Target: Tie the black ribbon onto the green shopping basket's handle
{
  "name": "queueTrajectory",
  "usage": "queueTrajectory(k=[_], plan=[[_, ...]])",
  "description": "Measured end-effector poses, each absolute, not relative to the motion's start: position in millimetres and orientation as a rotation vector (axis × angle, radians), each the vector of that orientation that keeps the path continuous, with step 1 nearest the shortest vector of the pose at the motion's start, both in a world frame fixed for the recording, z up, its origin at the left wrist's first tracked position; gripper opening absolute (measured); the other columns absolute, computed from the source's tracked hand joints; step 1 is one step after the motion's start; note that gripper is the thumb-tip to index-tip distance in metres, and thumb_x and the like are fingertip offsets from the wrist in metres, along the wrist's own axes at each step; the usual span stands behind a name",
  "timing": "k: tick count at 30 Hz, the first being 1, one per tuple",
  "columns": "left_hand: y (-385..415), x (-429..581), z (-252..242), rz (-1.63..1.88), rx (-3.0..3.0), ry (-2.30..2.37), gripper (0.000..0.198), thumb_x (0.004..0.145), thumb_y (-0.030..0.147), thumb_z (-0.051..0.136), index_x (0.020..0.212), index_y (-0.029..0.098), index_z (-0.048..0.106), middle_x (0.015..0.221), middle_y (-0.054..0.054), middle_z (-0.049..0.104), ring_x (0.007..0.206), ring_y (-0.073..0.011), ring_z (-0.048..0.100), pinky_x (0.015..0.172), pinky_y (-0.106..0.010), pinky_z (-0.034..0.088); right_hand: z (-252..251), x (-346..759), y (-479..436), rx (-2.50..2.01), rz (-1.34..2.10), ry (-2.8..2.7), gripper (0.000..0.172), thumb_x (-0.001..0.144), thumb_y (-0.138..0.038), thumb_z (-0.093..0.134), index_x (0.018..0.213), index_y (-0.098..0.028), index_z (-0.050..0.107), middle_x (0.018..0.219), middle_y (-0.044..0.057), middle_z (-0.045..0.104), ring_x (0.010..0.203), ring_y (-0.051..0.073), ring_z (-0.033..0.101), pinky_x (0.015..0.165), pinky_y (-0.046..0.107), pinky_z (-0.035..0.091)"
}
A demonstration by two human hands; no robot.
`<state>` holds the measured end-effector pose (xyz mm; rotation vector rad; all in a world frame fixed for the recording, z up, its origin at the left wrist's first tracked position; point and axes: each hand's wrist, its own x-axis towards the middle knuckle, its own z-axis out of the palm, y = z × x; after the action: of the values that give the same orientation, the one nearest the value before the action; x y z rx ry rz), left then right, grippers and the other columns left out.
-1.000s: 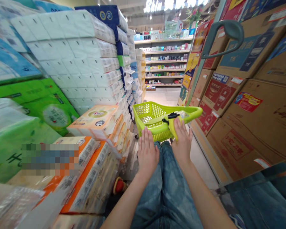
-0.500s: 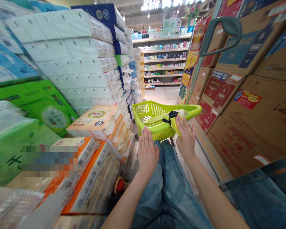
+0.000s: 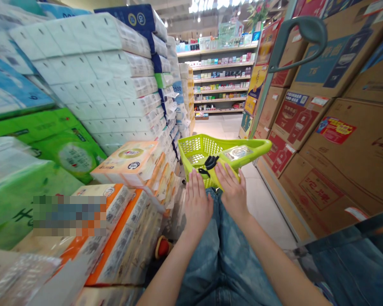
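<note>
My left hand lies with its fingers stretched out at the near rim of a lime-green plastic shopping basket. My right hand is on a small yellow bundle with a black strap, close beside the left hand. The bundle looks like a folded umbrella, partly hidden under my fingers; my right thumb is hidden. A clear label shows on the basket's long handle. The part of the basket's inside that I see is bare, and its near side is partly covered by my hands.
White tissue packs stand stacked on the left, with orange-edged paper packs nearer. Cardboard cartons line the right behind a post with a grey handle. Shelves of small goods stand ahead. A person's denim clothing shows at lower right.
My right hand has moved left along the basket with the yellow bundle and its black strap, uncovering the label on the basket handle. My left hand has stayed at the rim.
</note>
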<state>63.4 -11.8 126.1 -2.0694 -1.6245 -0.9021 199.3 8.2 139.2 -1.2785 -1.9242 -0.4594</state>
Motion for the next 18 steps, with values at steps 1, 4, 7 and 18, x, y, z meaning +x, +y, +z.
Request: queueTrajectory(k=[1, 4, 7, 18], plan=[[-11.8, 63.9, 126.0, -0.898, -2.072, -1.626, 0.081, 0.092, 0.018, 0.048, 0.157, 0.001, 0.002, 0.162, -0.024, 0.024, 0.153, -0.0299, 0.013, 0.121, -0.047, 0.03, 138.8, 211.3, 12.9, -1.298, -0.487, -1.903, 0.077, 0.083, 0.0, 0.038, 0.155, -0.024, 0.03, 0.152, 0.006, 0.049, 0.148, 0.017, 0.033, 0.123, 0.047, 0.014], [-11.9, 65.5, 125.4, -0.88, -2.082, -1.627, 0.083, 0.091, 0.018, 0.049, 0.157, 0.0, 0.002, 0.162, -0.024, 0.022, 0.154, -0.03, 0.012, 0.121, -0.047, 0.029, 139.1, 236.9, 23.9, -1.372, -0.517, -1.783, 0.082, 0.08, 0.001, 0.038, 0.156, -0.026, 0.028, 0.153, 0.006, 0.049, 0.147, 0.018, 0.035, 0.122, 0.047, 0.016], [-12.1, 66.3, 124.9, -0.873, -2.083, -1.631, 0.084, 0.091, 0.018, 0.05, 0.156, -0.001, 0.002, 0.162, -0.025, 0.021, 0.154, -0.0305, 0.011, 0.121, -0.047, 0.029, 143.1, 235.3, 25.2, -1.454, -0.397, -1.644, 0.088, 0.075, 0.002, 0.037, 0.157, -0.026, 0.025, 0.157, 0.006, 0.043, 0.149, 0.018, 0.032, 0.121, 0.048, 0.021], [-10.8, 62.5, 124.2, -0.891, -2.058, -1.618, 0.08, 0.091, 0.015, 0.046, 0.157, 0.002, 0.004, 0.163, -0.024, 0.02, 0.153, -0.0297, 0.015, 0.121, -0.047, 0.032, 146.0, 171.1, -2.7, -1.275, -0.391, -1.912, 0.075, 0.084, -0.002, 0.037, 0.155, -0.025, 0.032, 0.152, 0.004, 0.05, 0.148, 0.017, 0.033, 0.123, 0.045, 0.015]])
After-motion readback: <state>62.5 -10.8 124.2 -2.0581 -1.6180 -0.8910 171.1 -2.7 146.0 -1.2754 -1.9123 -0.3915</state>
